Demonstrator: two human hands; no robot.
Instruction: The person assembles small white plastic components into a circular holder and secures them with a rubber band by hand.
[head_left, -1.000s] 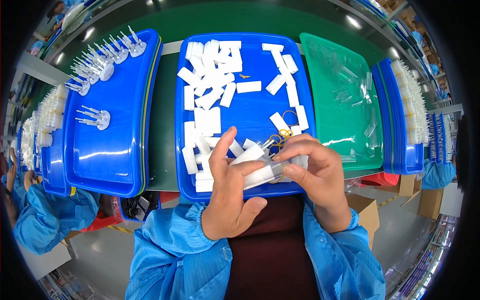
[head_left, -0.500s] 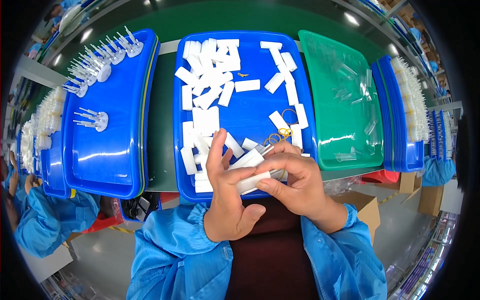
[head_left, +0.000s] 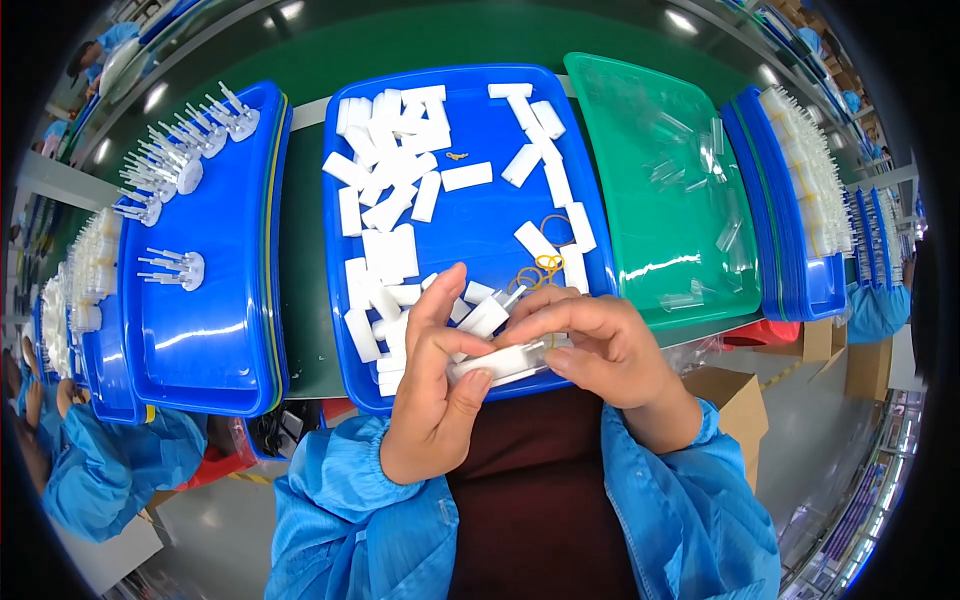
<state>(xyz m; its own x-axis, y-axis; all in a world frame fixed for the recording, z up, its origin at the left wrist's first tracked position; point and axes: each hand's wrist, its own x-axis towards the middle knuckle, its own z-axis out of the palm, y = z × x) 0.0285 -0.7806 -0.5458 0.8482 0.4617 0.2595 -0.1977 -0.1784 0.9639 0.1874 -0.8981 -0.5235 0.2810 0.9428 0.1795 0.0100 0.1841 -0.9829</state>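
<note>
Above the near edge of the blue tray [head_left: 470, 215], my two hands hold a white rectangular block [head_left: 508, 362] between them. My left hand [head_left: 430, 390] pinches its left end between thumb and fingers, with the index finger raised. At the right end, the thumb and fingers of my right hand [head_left: 615, 350] close on it, where a clear plastic edge shows at the fingertips. Just behind my fingers are another white block [head_left: 484, 317] and a thin clear piece [head_left: 513, 297]; whether my hand touches them I cannot tell. Yellow rubber bands [head_left: 540, 268] lie beyond my right hand.
Many white blocks [head_left: 395, 150] are scattered in the tray. A green tray [head_left: 650, 240] with clear plastic pieces stands to the right, beside stacked blue trays [head_left: 765, 200]. Left, a blue tray [head_left: 215, 330] bears pronged white parts [head_left: 172, 269]. A co-worker's blue sleeve [head_left: 120, 460] shows farther left.
My left thumb has come up from apart to press on the white block. The block now lies more level, and the trays have shifted slightly left in view.
</note>
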